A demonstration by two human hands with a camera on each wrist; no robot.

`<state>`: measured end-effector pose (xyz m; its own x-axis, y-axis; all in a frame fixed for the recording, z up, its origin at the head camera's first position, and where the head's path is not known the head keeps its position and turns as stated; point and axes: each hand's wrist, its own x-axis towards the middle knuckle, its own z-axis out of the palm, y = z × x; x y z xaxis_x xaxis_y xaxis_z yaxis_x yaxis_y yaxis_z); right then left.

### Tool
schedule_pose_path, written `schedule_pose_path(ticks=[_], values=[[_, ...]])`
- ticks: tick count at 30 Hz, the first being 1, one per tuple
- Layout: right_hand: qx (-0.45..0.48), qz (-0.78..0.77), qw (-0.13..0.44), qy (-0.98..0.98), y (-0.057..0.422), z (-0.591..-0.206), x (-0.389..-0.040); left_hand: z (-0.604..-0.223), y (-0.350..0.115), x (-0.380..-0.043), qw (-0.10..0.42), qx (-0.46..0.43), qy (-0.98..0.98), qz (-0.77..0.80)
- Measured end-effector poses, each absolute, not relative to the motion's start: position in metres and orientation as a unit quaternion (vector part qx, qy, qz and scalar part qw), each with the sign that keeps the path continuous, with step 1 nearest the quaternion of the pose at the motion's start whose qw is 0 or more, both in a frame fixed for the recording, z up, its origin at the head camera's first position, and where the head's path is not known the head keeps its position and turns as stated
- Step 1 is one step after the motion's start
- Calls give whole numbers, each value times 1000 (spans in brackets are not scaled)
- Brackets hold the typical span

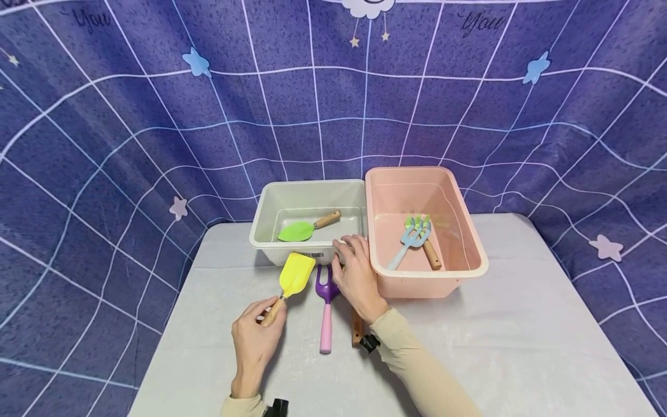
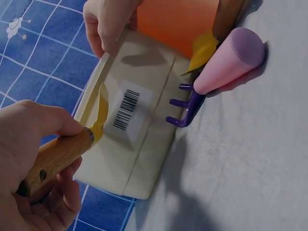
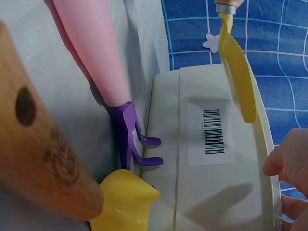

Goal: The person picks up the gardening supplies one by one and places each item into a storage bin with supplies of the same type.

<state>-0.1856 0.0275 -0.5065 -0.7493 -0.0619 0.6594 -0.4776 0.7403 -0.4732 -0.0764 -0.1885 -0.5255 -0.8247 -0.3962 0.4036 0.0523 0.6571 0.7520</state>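
My left hand (image 1: 259,336) grips the wooden handle of a yellow hand trowel (image 1: 296,273), whose blade points up in front of the grey plastic bin (image 1: 281,191). At that bin's front right corner, my right hand (image 1: 358,278) holds the rim, with fingers over the edge and thumb outside. A green leaf-shaped trowel (image 1: 297,231) lies inside the grey bin. On the table between my hands is a purple hand fork (image 1: 326,324) with a pink handle, its tines by the bin wall. Another yellow tool (image 3: 125,199) with a wooden handle lies partly hidden under my right wrist.
A pink bin (image 1: 424,285) stands right beside the grey one. Inside it lie a light blue hand fork (image 1: 413,236) and a green rake with a wooden handle (image 1: 431,255). A blue patterned curtain (image 1: 333,98) hangs behind the table (image 1: 526,341).
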Motion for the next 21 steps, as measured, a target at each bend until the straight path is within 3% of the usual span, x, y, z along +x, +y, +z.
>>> schedule_pose_path(ticks=[21], values=[[155, 325, 310, -880, 27, -507, -185, -510, -186, -75, 293, 85, -863, -403]])
